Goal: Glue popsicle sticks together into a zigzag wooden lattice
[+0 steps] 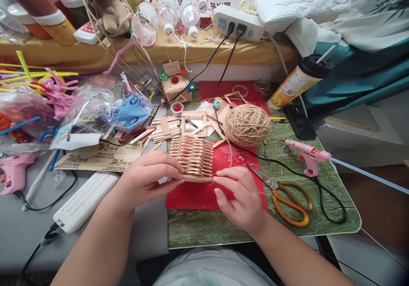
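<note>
A small box-like structure of stacked thin wooden sticks [193,158] stands on a red sheet [191,196] in the middle of the head view. My left hand [153,173] pinches its lower left corner between thumb and fingers. At the lower right corner, my right hand [239,196] has its fingertips touching or almost touching the sticks, with the thumb held apart. Behind the structure lie a frame of flat craft sticks [194,115] and a pile of loose craft sticks [164,128]. A ball of twine [247,125] sits just beyond my right hand.
Orange-handled scissors [292,203] and a pink glue gun [308,156] lie to the right. Farther back stand a drink cup [300,81] and a power strip [238,24]. Leftward are sandpaper [96,156], a white case [86,201] and another pink glue gun [15,171]. Cords cross the table.
</note>
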A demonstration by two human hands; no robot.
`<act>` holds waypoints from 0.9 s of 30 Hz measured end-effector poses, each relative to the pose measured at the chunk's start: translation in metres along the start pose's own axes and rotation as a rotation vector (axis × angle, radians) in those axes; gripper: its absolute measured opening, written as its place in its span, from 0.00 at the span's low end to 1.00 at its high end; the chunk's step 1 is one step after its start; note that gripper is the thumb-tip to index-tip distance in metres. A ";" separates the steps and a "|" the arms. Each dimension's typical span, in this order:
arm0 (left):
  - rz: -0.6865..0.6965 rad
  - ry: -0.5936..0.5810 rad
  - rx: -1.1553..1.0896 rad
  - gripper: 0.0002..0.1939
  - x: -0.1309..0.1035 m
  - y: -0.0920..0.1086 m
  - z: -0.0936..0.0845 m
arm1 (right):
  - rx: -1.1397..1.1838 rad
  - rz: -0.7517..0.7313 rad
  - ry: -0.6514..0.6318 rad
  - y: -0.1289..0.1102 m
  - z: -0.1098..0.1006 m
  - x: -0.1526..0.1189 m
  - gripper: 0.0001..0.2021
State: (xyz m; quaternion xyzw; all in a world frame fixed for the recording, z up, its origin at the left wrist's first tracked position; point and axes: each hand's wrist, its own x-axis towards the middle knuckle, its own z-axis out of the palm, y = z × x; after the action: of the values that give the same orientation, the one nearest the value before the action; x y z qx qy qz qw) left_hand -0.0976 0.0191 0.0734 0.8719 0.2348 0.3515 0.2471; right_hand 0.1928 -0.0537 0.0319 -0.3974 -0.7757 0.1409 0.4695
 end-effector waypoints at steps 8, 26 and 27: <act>0.000 -0.011 0.003 0.13 -0.001 -0.002 0.000 | -0.042 -0.039 -0.030 0.003 0.003 -0.002 0.21; -0.016 -0.021 0.030 0.14 -0.001 -0.001 0.002 | -0.113 -0.051 -0.127 -0.007 0.012 0.002 0.27; -0.016 -0.018 0.032 0.13 -0.001 0.000 0.002 | -0.124 -0.050 -0.134 -0.009 0.014 0.004 0.26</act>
State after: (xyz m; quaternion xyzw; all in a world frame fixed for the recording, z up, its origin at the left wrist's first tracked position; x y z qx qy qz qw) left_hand -0.0967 0.0184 0.0716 0.8770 0.2452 0.3378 0.2381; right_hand 0.1757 -0.0545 0.0319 -0.3957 -0.8225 0.1073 0.3943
